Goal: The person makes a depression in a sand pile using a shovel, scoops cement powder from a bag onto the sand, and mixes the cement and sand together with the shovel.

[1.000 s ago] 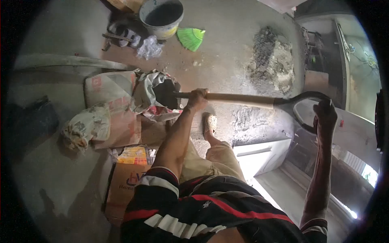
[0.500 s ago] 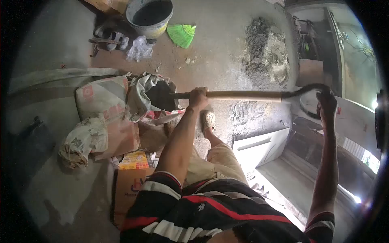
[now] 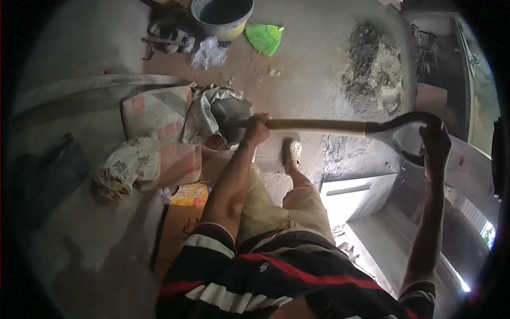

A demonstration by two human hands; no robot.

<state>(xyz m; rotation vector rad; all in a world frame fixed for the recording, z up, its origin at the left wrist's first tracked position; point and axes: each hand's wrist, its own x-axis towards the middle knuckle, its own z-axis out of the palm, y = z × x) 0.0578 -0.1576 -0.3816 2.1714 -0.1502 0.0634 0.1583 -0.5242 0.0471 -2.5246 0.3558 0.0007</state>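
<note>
My left hand [image 3: 257, 131] is wrapped round the lower shaft of a shovel [image 3: 319, 126], close to its metal neck. My right hand [image 3: 435, 148] grips the dark D-shaped handle at the other end. The wooden shaft lies almost level across the view between both hands. To the left, the shovel's metal end reaches into the mouth of an open paper sack [image 3: 203, 117]. Grey material or the blade shows inside the sack; which one, I cannot tell.
Closed sacks [image 3: 159, 109] and a crumpled sack [image 3: 125, 167] lie left of the open one. Beyond stand a bucket [image 3: 234, 33], clear plastic [image 3: 210, 53] and a green broom head [image 3: 264, 39]. A grey powder pile [image 3: 366, 58] is on the floor. A cardboard box [image 3: 178, 228] lies near my legs.
The view has shifted, so the sacks, bucket and floor pile appear further right. Both hands keep their hold on the shovel, and its metal end is still at the open sack.
</note>
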